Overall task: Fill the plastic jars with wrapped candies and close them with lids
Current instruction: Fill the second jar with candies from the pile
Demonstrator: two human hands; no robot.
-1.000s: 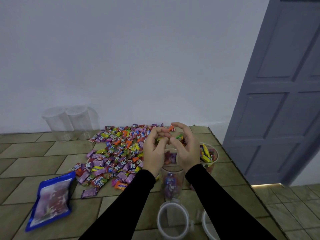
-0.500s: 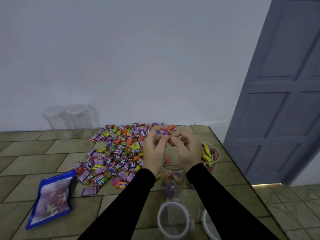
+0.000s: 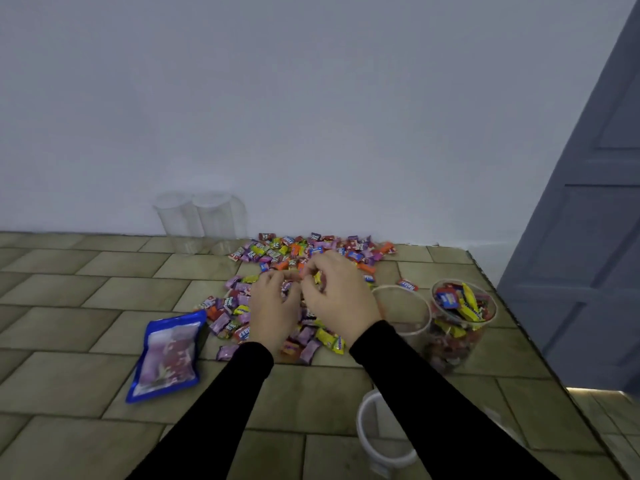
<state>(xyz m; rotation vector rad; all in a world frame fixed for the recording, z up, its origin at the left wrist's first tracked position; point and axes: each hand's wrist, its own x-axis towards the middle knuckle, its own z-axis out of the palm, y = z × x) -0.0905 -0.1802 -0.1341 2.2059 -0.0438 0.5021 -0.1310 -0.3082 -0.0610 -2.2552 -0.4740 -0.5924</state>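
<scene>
Wrapped candies [image 3: 298, 258] lie heaped on the tiled table [image 3: 86, 299] by the wall, left of the two open jars. They look light, small and slick in their crinkly wrappers, so I'd scoop a loose bunch from the heap's edge with cupped fingers rather than pinch single ones. From the head camera, the left hand [image 3: 272, 313] and right hand [image 3: 337, 299] are down on the pile, fingers curled and part-closed; whether they grip any candies I cannot tell. The near jar [image 3: 403, 313] seems barely filled, the far jar [image 3: 462, 323] brim-full. A second ago both hands were held over the near jar; now they have shifted left onto the pile.
</scene>
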